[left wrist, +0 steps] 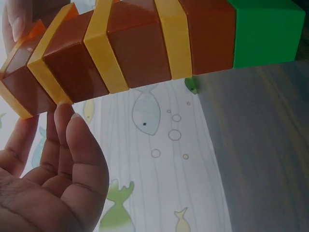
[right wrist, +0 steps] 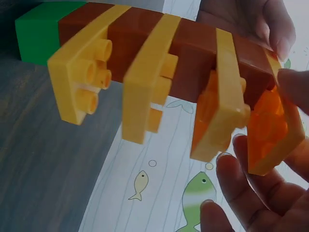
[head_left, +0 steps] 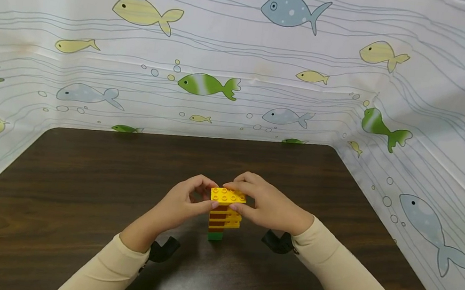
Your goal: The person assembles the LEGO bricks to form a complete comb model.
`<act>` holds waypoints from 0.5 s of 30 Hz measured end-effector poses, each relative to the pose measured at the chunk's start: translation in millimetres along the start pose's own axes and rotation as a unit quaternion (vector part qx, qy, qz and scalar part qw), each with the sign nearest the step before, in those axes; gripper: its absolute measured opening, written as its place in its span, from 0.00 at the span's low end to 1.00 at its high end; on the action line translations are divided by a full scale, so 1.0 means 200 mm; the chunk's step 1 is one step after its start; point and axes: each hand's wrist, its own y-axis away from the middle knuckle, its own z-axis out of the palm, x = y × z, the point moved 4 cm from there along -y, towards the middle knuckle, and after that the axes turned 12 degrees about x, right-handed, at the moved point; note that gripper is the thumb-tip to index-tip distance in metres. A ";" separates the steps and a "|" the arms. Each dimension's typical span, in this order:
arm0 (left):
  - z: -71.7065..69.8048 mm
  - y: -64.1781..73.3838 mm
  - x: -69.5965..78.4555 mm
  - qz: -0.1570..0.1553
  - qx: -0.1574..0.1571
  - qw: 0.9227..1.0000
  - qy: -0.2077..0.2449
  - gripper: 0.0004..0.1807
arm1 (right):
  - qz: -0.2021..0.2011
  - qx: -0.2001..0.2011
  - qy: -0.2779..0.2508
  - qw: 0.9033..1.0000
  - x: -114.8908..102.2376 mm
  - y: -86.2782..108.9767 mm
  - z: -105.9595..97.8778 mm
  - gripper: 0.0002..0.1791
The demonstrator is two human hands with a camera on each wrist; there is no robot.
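A tower of toy building bricks stands upright on the table, with a green brick point(head_left: 215, 236) at its base. Above it, brown bricks point(left wrist: 133, 46) alternate with thin yellow bricks point(right wrist: 137, 92) that jut out to the right, studs up. The top yellow brick point(head_left: 227, 195) lies flat over the uppermost brown brick. My left hand point(head_left: 180, 201) holds its left end, thumb at the front and fingers behind. At the overhanging right end, my right hand point(head_left: 268, 205) grips the same brick, thumb in front, fingers along the far side.
The dark wooden table point(head_left: 82, 195) spreads around the tower. A white fish-print cloth point(head_left: 226, 45) hangs behind it and along both sides. Black wrist straps point(head_left: 164, 250) show below each hand.
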 end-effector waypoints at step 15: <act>-0.02 0.06 -0.08 -0.013 0.017 1.000 0.005 0.29 | 0.054 0.101 -0.125 0.985 0.14 0.10 0.01 0.38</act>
